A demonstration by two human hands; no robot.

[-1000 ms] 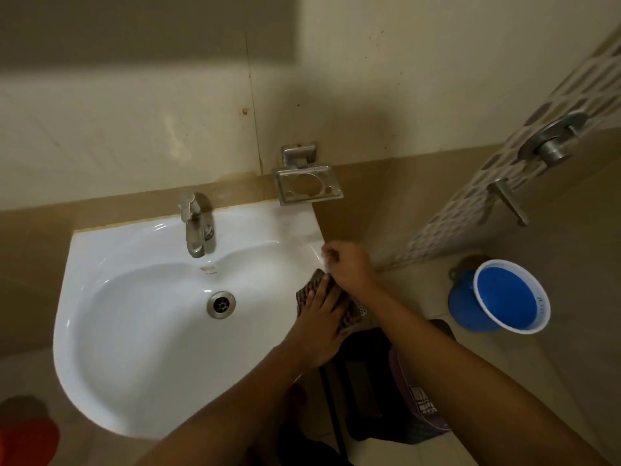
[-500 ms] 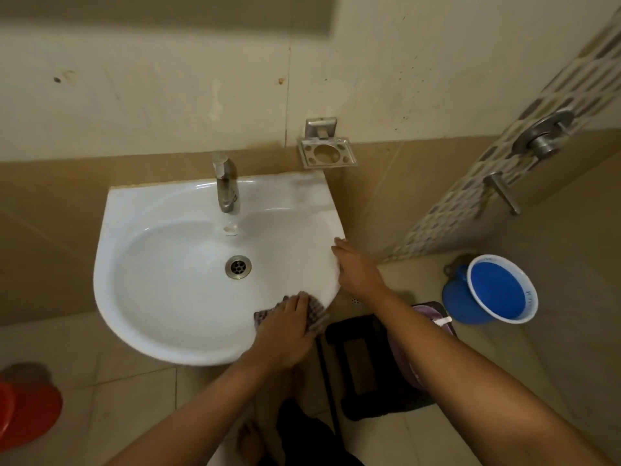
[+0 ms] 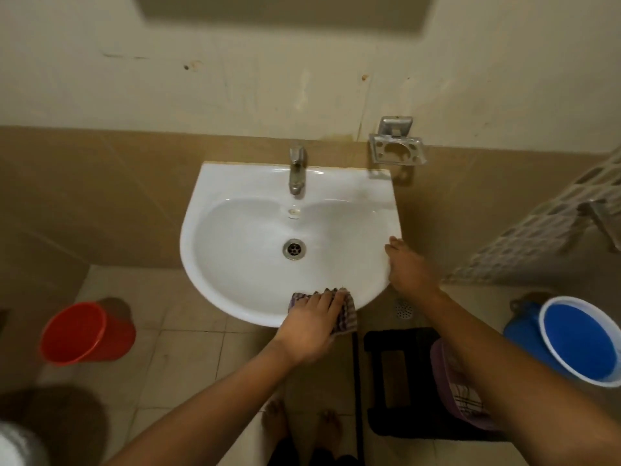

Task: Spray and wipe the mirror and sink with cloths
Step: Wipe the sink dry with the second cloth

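Observation:
A white wall-mounted sink [image 3: 235, 297] fills the middle of the view, with a steel tap [image 3: 297, 171] at its back and a drain [image 3: 294, 249] in the bowl. My left hand [image 3: 311, 322] presses a dark checked cloth [image 3: 346, 314] flat on the sink's front rim. My right hand [image 3: 408, 267] rests on the right rim, fingers curled over the edge, holding nothing else. The bottom edge of the mirror [image 3: 285, 11] shows as a grey band at the top. No spray bottle is in view.
An empty metal soap holder [image 3: 396, 150] hangs on the wall right of the tap. A red bucket [image 3: 87, 332] stands on the floor at left, a blue bucket [image 3: 578, 341] at right. A black stool [image 3: 396, 381] and a purple basin [image 3: 447, 388] with cloths sit below the sink.
My left hand slid the cloth from the sink's right rim round to its front rim. The right hand moved down onto the right edge. The camera pulled back and turned left.

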